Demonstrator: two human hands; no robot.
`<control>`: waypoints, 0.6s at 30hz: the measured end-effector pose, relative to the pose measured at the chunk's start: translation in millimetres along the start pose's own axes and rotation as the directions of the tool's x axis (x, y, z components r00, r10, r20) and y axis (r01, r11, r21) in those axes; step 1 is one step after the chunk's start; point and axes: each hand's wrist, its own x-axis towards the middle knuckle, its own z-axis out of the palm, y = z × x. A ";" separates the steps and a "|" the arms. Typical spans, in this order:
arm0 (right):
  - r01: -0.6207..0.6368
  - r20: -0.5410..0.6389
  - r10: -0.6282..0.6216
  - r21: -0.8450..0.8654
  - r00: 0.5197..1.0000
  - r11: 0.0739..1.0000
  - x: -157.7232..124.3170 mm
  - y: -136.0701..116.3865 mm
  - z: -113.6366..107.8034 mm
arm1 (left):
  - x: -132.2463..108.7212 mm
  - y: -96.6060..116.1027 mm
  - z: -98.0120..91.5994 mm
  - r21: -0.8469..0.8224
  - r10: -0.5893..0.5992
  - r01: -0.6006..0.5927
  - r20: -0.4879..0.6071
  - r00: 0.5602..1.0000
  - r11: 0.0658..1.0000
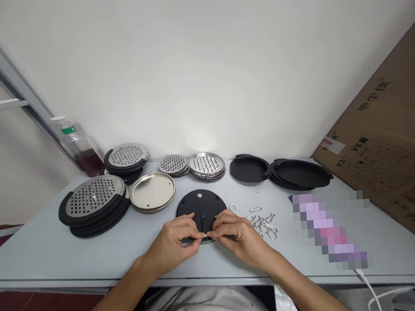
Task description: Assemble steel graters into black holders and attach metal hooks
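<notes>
My left hand point(173, 243) and my right hand point(236, 236) meet over a round black plastic disc point(200, 204), which stands tilted up from the table. Their fingertips pinch a small silver metal piece point(206, 234) at the disc's lower middle, though the fingers hide most of it. The disc has a small round hole near its top and a short raised slot at its centre. Just right of my right hand lies a loose pile of silver metal clips point(262, 222).
A pale grey table point(40, 252) holds stacks of round steel graters point(94, 199), black rings point(299, 173) and plain steel discs point(152, 191). A plastic bottle point(77, 145) stands at back left, and a cardboard box point(380, 134) leans at right. A blurred object point(328, 230) lies on the right.
</notes>
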 end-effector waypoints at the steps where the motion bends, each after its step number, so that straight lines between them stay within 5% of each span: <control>1: -0.003 0.004 0.003 -0.006 1.000 1.000 0.4 0.0 0.1 | 0.0 0.2 -0.3 0.000 -0.007 0.007 0.006 1.000 1.000; 18: -0.084 0.048 0.084 -0.002 0.995 0.996 2.4 -1.7 -7.7 | -2.7 -4.2 4.8 0.053 0.039 -0.042 0.058 0.998 0.998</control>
